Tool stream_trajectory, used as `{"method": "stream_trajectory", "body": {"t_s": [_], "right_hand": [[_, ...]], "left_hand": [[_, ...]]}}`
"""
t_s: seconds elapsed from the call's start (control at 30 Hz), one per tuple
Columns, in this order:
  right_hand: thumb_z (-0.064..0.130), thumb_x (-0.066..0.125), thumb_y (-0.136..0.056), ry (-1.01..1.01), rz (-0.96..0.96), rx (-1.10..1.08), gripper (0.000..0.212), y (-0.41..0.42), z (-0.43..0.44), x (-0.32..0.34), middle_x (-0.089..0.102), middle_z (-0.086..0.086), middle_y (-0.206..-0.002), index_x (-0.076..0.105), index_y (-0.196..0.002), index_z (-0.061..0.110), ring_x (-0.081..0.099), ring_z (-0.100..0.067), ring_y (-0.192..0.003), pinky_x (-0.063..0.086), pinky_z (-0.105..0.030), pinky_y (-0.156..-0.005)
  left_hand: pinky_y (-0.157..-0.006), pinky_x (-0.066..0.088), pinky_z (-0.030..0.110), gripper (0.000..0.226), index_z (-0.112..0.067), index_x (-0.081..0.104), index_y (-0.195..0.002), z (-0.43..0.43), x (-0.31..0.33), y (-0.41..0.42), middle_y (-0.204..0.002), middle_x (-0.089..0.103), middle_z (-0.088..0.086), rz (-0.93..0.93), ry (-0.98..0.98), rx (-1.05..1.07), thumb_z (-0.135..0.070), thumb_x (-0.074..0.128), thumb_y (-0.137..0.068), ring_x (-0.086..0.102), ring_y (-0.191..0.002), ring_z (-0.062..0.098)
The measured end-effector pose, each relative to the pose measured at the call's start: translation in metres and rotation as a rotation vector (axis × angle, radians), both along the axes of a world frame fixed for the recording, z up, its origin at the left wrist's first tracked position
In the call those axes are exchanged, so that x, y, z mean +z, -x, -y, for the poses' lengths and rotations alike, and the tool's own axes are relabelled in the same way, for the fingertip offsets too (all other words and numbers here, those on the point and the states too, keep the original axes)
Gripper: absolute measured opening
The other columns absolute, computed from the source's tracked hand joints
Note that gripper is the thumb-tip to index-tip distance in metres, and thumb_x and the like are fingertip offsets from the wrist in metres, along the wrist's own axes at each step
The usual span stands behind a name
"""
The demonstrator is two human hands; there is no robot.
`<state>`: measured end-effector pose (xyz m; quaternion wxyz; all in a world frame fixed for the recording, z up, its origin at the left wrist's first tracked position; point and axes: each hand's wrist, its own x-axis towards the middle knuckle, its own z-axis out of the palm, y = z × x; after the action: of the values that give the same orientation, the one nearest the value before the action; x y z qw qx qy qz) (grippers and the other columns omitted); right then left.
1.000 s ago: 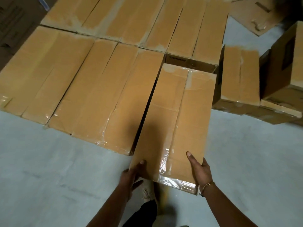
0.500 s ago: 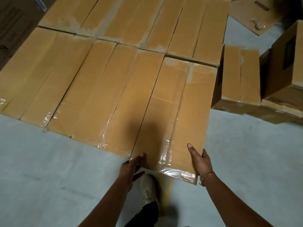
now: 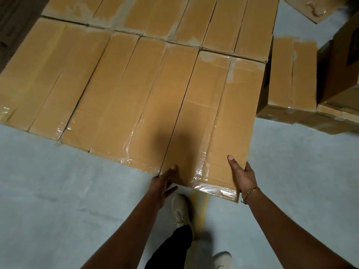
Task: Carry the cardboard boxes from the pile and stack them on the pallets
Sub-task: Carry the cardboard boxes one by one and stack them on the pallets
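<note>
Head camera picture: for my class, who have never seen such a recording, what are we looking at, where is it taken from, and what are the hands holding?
The camera sits on a person's head, looking forward and down, so the arms reach in from the bottom edge. No machine is involved: these are two bare hands. The left hand and the right hand grip the near end of a long cardboard box, sealed with clear tape. It lies beside a row of similar boxes. More boxes stand to the right. Below are a grey floor and pale shoes.
</note>
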<state>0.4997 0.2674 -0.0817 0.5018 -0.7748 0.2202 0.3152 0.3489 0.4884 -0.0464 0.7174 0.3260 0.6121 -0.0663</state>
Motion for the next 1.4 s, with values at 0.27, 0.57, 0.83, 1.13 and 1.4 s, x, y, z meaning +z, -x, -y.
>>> {"method": "stream_trajectory", "body": {"t_s": [0.27, 0.57, 0.83, 1.13, 1.4], "right_hand": [[0.093, 0.066, -0.055, 0.068, -0.018, 0.031, 0.114, -0.003, 0.001, -0.002, 0.057, 0.002, -0.146, 0.048, -0.147, 0.027, 0.054, -0.025, -0.132, 0.040, -0.048, -0.114], [0.090, 0.068, -0.058, 0.043, -0.097, 0.111, 0.118, -0.005, 0.007, 0.043, 0.048, 0.000, -0.152, 0.030, -0.155, 0.033, 0.051, -0.027, -0.134, 0.048, -0.053, -0.103], [0.055, 0.067, -0.091, 0.050, -0.024, 0.181, 0.083, -0.018, 0.021, 0.169, 0.041, -0.007, -0.158, 0.030, -0.158, 0.024, 0.041, -0.027, -0.143, 0.033, -0.041, -0.113], [0.065, 0.070, -0.083, -0.066, 0.038, 0.105, 0.087, -0.044, 0.078, 0.307, 0.048, -0.002, -0.152, 0.038, -0.154, 0.026, 0.046, -0.021, -0.139, 0.035, -0.039, -0.114], [0.085, 0.064, -0.052, -0.114, 0.072, 0.040, 0.104, -0.089, 0.226, 0.368, 0.057, 0.003, -0.139, 0.048, -0.142, 0.034, 0.054, -0.019, -0.128, 0.039, -0.040, -0.107]], "left_hand": [[-0.075, 0.060, 0.039, 0.035, -0.013, 0.061, -0.103, 0.001, -0.008, 0.000, -0.111, 0.066, 0.008, -0.025, -0.018, 0.005, -0.033, 0.082, -0.083, 0.058, -0.121, 0.031], [-0.101, 0.050, 0.046, 0.030, -0.016, 0.062, -0.113, -0.009, 0.022, 0.005, -0.131, 0.060, 0.017, -0.048, -0.005, -0.014, -0.033, 0.073, -0.091, 0.055, -0.125, 0.033], [-0.107, 0.039, 0.045, 0.071, -0.010, 0.034, -0.148, -0.028, 0.139, -0.022, -0.150, 0.044, 0.015, -0.105, -0.343, -0.205, -0.035, 0.071, -0.092, 0.046, -0.131, 0.035], [-0.119, 0.030, 0.050, 0.094, -0.015, 0.014, -0.161, 0.020, 0.276, -0.111, -0.167, 0.020, 0.011, 0.111, -0.589, -0.702, -0.048, 0.068, -0.092, 0.026, -0.150, 0.035], [-0.118, 0.032, 0.041, 0.083, -0.018, 0.025, -0.160, 0.154, 0.342, -0.227, -0.164, 0.030, 0.006, 0.324, -0.613, -0.954, -0.049, 0.064, -0.094, 0.036, -0.146, 0.028]]}}
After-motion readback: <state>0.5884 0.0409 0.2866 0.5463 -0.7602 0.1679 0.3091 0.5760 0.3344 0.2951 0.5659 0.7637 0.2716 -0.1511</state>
